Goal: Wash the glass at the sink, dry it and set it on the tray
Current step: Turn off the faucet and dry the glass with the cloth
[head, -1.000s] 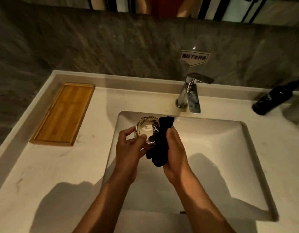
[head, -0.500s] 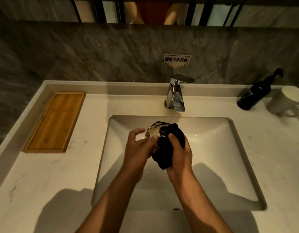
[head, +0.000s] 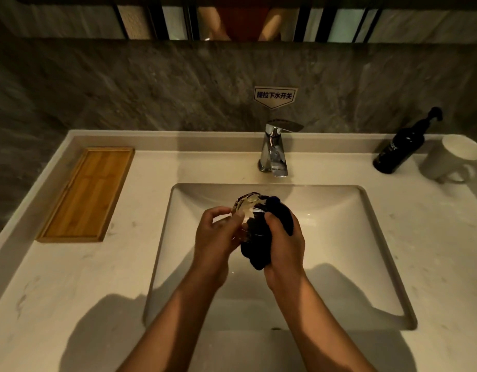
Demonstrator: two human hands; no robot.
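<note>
Over the white sink basin (head: pixel 339 237) I hold a clear faceted glass (head: pixel 246 208) on its side. My left hand (head: pixel 215 234) grips the glass from the left. My right hand (head: pixel 284 242) clutches a dark blue cloth (head: pixel 261 237) that is pressed against and partly into the glass, hiding its right part. The empty wooden tray (head: pixel 84 194) lies on the counter at the back left, well apart from my hands.
A chrome faucet (head: pixel 274 149) stands behind the basin, with no water running. A black pump bottle (head: pixel 401 149) and a white mug (head: pixel 452 159) sit at the back right. The counter runs around the sink, with a grey stone wall behind.
My right hand has pushed the cloth further onto the glass and closed around it. The view has shifted, so the mug and bottle show more fully.
</note>
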